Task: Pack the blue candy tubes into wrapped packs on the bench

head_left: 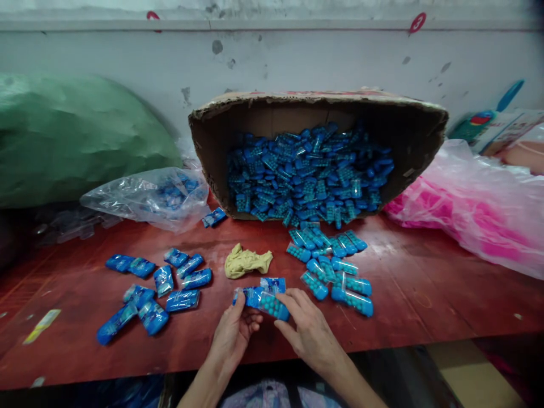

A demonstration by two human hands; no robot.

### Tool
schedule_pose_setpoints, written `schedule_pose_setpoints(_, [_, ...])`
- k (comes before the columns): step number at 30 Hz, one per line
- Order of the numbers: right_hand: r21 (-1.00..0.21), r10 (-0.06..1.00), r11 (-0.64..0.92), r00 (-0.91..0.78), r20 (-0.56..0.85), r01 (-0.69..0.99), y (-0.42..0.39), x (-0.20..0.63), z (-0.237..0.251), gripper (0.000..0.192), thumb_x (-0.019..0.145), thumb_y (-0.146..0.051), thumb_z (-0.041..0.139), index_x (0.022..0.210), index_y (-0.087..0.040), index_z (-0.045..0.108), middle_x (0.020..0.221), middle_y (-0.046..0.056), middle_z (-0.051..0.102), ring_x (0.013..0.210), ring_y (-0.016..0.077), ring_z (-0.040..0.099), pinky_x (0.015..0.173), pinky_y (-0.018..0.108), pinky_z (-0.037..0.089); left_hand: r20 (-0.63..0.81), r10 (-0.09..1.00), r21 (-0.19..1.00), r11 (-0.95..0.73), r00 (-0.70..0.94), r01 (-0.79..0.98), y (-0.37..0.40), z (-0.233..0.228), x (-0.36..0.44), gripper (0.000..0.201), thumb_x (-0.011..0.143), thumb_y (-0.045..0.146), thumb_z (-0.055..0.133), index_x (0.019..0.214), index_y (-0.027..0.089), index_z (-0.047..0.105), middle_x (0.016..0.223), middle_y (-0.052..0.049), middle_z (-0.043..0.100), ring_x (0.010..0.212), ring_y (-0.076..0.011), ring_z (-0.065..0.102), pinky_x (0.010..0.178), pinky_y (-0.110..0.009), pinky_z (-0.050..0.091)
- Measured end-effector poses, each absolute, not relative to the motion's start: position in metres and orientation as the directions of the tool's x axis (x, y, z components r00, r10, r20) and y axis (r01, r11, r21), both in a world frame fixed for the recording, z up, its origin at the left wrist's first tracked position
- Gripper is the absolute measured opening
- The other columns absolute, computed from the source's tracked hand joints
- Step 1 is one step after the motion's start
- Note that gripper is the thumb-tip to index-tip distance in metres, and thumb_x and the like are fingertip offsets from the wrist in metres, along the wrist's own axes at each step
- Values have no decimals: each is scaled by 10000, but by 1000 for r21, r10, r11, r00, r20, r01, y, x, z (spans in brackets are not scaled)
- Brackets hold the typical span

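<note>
My left hand (pixel 233 334) pinches a clear wrapper with a blue printed insert (pixel 254 294) at the table's near edge. My right hand (pixel 306 327) grips a small clear case of blue pellets (pixel 272 306) and holds it against that wrapper. Just right of my hands lie several unwrapped cases of blue pellets (pixel 335 272). On the left lie several wrapped blue packets (pixel 164 289). A yellowish crumpled glove (pixel 245 262) lies just beyond my hands.
A cardboard box (pixel 419 127) tipped on its side spills many blue cases onto the red table (pixel 425 289). A clear plastic bag (pixel 140 195) lies at back left beside a green sack (pixel 72 136). Pink plastic bags (pixel 480 212) sit at right.
</note>
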State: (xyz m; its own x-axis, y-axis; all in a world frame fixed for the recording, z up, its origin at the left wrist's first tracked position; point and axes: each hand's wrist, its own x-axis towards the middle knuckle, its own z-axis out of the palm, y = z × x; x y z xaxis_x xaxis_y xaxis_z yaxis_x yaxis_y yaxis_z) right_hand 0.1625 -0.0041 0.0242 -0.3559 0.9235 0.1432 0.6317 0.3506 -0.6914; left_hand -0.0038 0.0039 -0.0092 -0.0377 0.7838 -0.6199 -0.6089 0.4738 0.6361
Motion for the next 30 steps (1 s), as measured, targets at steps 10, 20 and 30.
schedule_pose_setpoints(10, [-695, 944, 308, -298, 140, 650, -10, 147, -4, 403, 761, -72, 517, 1135, -219, 482, 1051, 93, 507, 967, 247, 527, 797, 387, 487, -651, 758, 588, 525, 24, -615, 4, -13, 2, 221, 682, 326, 658, 746, 128, 582, 686, -73, 693, 649, -190, 653, 607, -295, 516])
schedule_pose_setpoints(20, [-999, 962, 37, -269, 37, -8, -9, 146, -4, 210, 777, -167, 539, 968, -229, 600, 926, 23, 563, 842, 160, 554, 757, 273, 470, -631, 734, 500, 632, 250, -592, 8, -7, -10, 99, 720, 196, 627, 777, 117, 608, 710, -68, 684, 638, -169, 648, 588, -274, 517])
schedule_pose_setpoints(30, [-1000, 946, 15, -323, 15, -1, -1, 156, 3, 619, 605, -127, 703, 1166, -289, 498, 1172, 20, 500, 1103, 208, 468, 968, 364, 353, -512, 684, 427, 727, 520, -538, 7, -5, -13, 273, 680, 113, 636, 951, 122, 605, 818, -101, 690, 680, -211, 659, 593, -303, 508])
